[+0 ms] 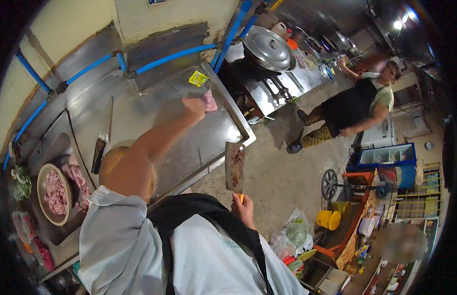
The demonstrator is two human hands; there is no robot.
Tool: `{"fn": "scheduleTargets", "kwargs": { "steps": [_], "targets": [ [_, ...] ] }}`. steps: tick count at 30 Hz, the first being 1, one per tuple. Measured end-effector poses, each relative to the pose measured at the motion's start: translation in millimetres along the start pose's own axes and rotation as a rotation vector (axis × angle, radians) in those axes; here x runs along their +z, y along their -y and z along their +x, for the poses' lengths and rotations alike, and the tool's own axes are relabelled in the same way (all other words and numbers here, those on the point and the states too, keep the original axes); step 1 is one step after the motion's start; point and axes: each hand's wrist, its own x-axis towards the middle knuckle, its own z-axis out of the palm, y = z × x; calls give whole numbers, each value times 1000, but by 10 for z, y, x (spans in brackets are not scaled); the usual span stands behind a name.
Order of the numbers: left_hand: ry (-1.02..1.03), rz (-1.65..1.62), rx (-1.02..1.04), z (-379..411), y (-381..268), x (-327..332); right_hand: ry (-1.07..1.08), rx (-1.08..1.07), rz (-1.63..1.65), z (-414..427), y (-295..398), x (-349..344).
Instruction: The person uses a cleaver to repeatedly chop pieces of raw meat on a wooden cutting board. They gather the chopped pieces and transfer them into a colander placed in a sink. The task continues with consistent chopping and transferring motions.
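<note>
My left hand (194, 110) reaches across the stainless-steel counter (173, 147), its fingers closed at a crumpled pink cloth (209, 101) near the far corner. Just beyond it lies a yellow packet (198, 79). Over the floor beside the counter's edge, my right hand (244, 211) grips the orange handle of a cleaver (234, 167); its broad blade is upright in view and stained. A round wooden chopping board (153, 180) is partly hidden under my left arm. A knife with a dark handle (98, 155) rests left of the board.
In the sink at left are a basket (40, 184) of chopped meat (56, 195) and larger meat pieces (78, 177). Blue pipes (177, 58) run along the wall. A large lidded pot (269, 48) stands beyond the counter. A person in a dark apron (348, 101) stands at upper right. Plastic bags (296, 230) lie at lower right.
</note>
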Motion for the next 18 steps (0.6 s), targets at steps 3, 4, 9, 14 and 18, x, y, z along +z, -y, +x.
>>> {"fn": "scheduleTargets", "kwargs": {
  "steps": [3, 4, 9, 14, 18],
  "targets": [
    [49, -299, -125, -56, 356, -288, 59, 41, -32, 122, 205, -26],
    [54, -390, 14, -142, 531, -473, 4, 84, -135, 97, 368, 55],
    [471, -421, 217, -667, 1474, -697, 80, -123, -213, 317, 371, 202],
    [211, -675, 32, -1683, 2017, -1179, 298, -133, -278, 345, 434, 672],
    [80, -1004, -101, -2635, 2102, -1617, 434, -132, -350, 266, 447, 1133]
  ]
}}
